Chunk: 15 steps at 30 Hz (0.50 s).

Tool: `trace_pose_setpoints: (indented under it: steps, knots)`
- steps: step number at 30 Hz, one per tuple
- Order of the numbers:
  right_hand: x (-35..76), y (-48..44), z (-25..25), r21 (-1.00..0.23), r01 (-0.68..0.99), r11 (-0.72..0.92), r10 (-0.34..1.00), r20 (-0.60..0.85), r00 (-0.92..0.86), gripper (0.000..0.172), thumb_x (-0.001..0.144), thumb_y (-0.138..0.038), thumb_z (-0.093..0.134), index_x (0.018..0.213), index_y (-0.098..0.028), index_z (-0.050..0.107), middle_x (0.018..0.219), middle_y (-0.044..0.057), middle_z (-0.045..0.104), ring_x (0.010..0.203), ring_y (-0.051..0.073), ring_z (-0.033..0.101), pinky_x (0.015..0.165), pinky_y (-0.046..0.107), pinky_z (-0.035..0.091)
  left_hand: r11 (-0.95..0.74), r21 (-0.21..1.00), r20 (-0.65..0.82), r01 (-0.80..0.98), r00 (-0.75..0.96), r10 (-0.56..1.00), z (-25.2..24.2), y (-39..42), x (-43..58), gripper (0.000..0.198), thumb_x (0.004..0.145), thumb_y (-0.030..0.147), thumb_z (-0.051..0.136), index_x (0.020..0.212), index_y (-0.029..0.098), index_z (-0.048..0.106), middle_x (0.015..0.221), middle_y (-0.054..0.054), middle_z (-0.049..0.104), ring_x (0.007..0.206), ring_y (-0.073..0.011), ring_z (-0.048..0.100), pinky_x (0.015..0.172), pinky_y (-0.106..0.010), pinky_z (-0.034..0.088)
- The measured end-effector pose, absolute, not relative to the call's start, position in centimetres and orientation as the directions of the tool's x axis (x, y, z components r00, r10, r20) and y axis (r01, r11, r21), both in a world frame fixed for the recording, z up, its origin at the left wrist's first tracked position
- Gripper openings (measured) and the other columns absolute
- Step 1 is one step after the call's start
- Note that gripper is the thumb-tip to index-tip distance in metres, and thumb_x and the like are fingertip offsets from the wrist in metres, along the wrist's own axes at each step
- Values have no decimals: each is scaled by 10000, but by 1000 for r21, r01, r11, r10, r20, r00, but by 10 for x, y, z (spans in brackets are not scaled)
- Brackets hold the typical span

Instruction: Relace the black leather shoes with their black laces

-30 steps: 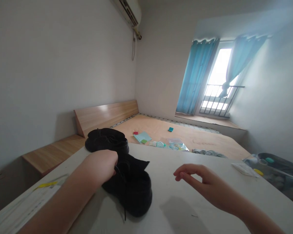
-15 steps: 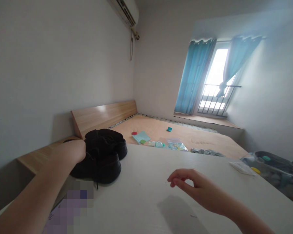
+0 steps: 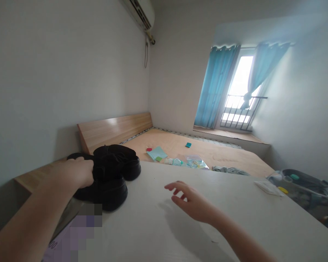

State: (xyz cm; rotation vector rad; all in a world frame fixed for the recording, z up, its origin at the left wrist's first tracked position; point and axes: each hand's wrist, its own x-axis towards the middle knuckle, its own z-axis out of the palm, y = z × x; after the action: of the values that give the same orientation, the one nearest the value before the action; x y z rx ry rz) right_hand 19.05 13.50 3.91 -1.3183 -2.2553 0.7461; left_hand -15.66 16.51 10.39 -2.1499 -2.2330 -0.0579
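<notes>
The left hand [image 3: 78,174] is clamped on the black shoes [image 3: 114,171], which sit at the far left corner of the desk [image 3: 235,211]. Its fingertips are hidden in the dark upper. The right hand [image 3: 192,203] is over the desk, fingers apart, holding nothing. A pixelated patch [image 3: 79,233] masks the near left desk edge. At far right, a grey bin [image 3: 310,177], partly cut off, holds small items too blurred to identify.
</notes>
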Motion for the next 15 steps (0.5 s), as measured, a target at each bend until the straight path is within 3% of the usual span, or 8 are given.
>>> trace_pose_setpoints:
  steps: [4, 8, 15]
  knots:
    - [131, 176, 31, -583, 638, 503, 850, 204, -485, 549, 901, -200, 604, 1416, -249, 419, 1347, 103, 527, 1022, 202, 622, 885, 399, 534, 60, -153, -37, 986, -67, 997, 111, 152, -112, 418, 816, 511, 682, 992, 134, 652, 1137, -149, 615, 1119, -346, 564, 900, -504, 489]
    - [73, 212, 35, -488, 696, 528, 849, 288, -442, 416, 935, -329, 598, 1321, -197, 511, 1342, 111, 529, 1095, 257, 595, 892, 474, 526, 18, -207, -150, 978, -50, 987, 104, 150, -80, 302, 908, 405, 627, 1076, 154, 635, 1108, -82, 651, 987, -224, 637, 865, -422, 526]
    - [41, 234, 35, -311, 840, 445, 892, 244, -382, 361, 935, -336, 600, 1255, -175, 558, 1246, 97, 591, 1047, 240, 619, 862, 451, 538, 45, -212, -178, 976, -84, 980, 93, 161, -78, 265, 943, 340, 594, 1131, 155, 614, 1123, -79, 642, 979, -216, 641, 840, -413, 546]
